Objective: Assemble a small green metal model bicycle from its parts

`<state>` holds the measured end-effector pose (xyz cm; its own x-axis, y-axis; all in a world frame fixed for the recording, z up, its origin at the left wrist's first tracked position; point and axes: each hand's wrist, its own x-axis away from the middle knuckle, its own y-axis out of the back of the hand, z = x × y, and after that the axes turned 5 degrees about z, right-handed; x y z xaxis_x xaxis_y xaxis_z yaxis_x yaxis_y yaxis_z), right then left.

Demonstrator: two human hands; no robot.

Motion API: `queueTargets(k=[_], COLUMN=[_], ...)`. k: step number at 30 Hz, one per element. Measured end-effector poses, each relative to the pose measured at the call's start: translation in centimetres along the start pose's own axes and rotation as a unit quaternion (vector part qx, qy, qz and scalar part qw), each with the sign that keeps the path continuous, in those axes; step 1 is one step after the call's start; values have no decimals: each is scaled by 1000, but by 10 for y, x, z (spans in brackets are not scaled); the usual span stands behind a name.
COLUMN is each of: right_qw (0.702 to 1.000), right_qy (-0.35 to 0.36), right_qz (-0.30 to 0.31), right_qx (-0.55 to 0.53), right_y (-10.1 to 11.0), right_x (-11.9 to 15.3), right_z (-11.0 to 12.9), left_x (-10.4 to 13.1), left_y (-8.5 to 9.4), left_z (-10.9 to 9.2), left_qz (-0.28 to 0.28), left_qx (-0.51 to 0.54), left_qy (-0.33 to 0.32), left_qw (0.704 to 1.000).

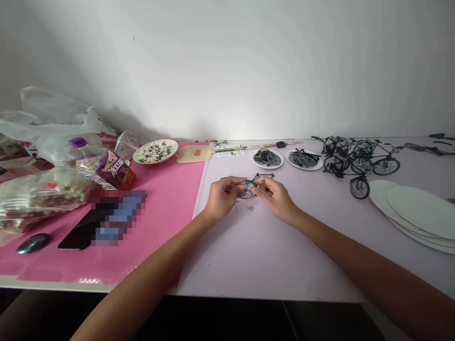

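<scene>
Over the pale part of the table, my left hand (222, 196) and my right hand (275, 195) face each other with closed fingers. Between them they grip a small toy bicycle wheel (247, 191) with thin spokes. A dark green curved strip, like a mudguard (251, 182), runs along its top edge, pinched from both sides. Just behind my right hand lies a thin dark frame-like piece (265, 175). A small grey part (250, 208) rests on the table below the wheel. My fingers hide the wheel's left and right sides.
Two plates (267, 166) (304, 166) of bicycle parts stand at the back. Assembled model bicycles (359, 161) are to the right, near stacked white plates (423, 213). On the left are a bottle (103, 163), a phone (83, 227), a mouse (33, 243) and a food plate (155, 161).
</scene>
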<state>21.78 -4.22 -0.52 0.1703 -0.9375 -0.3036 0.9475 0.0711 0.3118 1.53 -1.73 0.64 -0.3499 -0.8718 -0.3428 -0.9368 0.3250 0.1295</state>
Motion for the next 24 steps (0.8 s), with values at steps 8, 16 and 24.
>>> queueTargets(k=[8,16,24], right_qw=[1000,998,999], right_qy=[-2,25,12], right_qz=[19,16,15], right_qx=[17,62,42], right_y=[1,1,0], right_x=[1,3,2], right_z=[1,-2,4], left_x=[0,2,7], left_y=[3,6,4], left_z=[1,-1,-7], left_qz=[13,59,50], left_qx=[-50,-227,-223], left_qy=[-39,-129,-142], left_qw=[998,963,963])
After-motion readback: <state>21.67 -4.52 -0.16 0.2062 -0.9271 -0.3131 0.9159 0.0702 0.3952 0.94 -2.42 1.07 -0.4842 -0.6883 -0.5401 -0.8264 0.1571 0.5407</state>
